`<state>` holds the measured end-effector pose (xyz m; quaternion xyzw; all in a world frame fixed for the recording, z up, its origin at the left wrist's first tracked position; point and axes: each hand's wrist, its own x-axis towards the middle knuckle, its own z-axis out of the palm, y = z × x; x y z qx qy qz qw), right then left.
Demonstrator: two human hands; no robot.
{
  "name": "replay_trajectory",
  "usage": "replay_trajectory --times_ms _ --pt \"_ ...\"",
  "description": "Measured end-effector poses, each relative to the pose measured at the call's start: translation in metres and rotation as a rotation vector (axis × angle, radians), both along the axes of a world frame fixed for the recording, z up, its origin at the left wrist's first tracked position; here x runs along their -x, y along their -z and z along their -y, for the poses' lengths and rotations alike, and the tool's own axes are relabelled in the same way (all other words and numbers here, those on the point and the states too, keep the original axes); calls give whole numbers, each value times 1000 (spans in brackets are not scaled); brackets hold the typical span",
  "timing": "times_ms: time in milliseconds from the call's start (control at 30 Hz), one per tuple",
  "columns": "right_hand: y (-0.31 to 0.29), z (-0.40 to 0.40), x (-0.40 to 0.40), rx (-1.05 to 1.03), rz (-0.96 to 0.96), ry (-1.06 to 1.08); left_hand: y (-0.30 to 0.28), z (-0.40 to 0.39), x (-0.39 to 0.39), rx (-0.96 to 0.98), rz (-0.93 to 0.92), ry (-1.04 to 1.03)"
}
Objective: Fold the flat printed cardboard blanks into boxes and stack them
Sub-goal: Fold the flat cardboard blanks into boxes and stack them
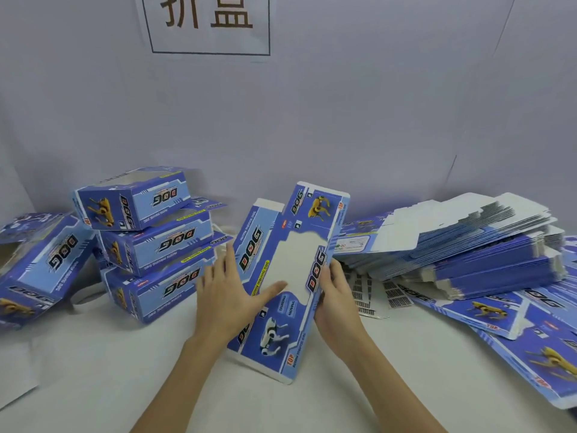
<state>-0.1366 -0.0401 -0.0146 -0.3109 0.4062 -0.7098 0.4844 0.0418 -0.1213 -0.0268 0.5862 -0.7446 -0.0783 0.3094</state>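
Note:
A flat blue printed blank (pixel 290 276) with "DOG" lettering and a white window stands tilted in the middle of the table. My left hand (pixel 231 295) lies against its left side with straight fingers, the thumb reaching across the front. My right hand (pixel 335 295) grips the blank's right edge. To the left, three folded blue boxes (pixel 150 232) are stacked, the top one askew. Another folded box (pixel 40 270) leans beside them at the far left.
A thick pile of flat blanks (pixel 462 248) lies at the right, with loose blanks (pixel 505 317) spread in front of it. Barcode sticker sheets (pixel 371 295) lie near my right hand. A white wall with a printed sign (pixel 209 20) stands behind the white table (pixel 125 370).

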Motion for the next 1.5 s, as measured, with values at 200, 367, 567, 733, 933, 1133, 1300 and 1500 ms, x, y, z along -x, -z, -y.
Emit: replay_trajectory --times_ms 200,367,567,733,933,1133,1300,1500 --pt "1 0 1 -83 103 -37 -9 -11 6 -16 -235 85" --pt "7 0 -3 -49 8 -29 -15 -11 3 -87 -528 199" --pt "-2 0 11 -56 -267 16 -14 3 -15 -233 -509 280" --pt "-8 -3 43 -50 -929 683 -15 7 -34 -188 -285 366" --pt "-11 -5 70 98 -1367 830 -20 6 -31 348 40 346" --pt "-21 -9 73 87 -1033 696 -26 3 -29 499 57 379" --pt "-22 -13 99 -49 -735 480 -24 1 -33 452 169 290" --pt "-24 -13 100 -135 -334 229 -5 -22 4 -42 222 536"
